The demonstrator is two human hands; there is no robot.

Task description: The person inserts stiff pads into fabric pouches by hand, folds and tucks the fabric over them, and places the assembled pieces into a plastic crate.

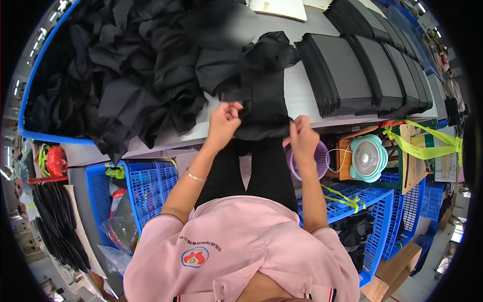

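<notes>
left hand (225, 122) curled half-shut at cloth's left edge, hold unclear | black cloth (262, 95) lay matte, flattish near, crumpled far, at bench's (301, 83) near edge | right hand (304, 138) pinched its near right corner

**Pale bench (306, 83) carried loose and stacked black cloth**

At ten o'clock, a crumpled heap (121, 75) of black fabric filled a blue-rimmed container (25, 108) and spilled over its near rim. Toward twelve, a flatter black piece (262, 103), bunched at its far end, reached the near edge. At two o'clock stood neat stacks (347, 70) of folded black pieces in rows. Just past twelve, a white board (282, 7) lay at the far side.
</notes>
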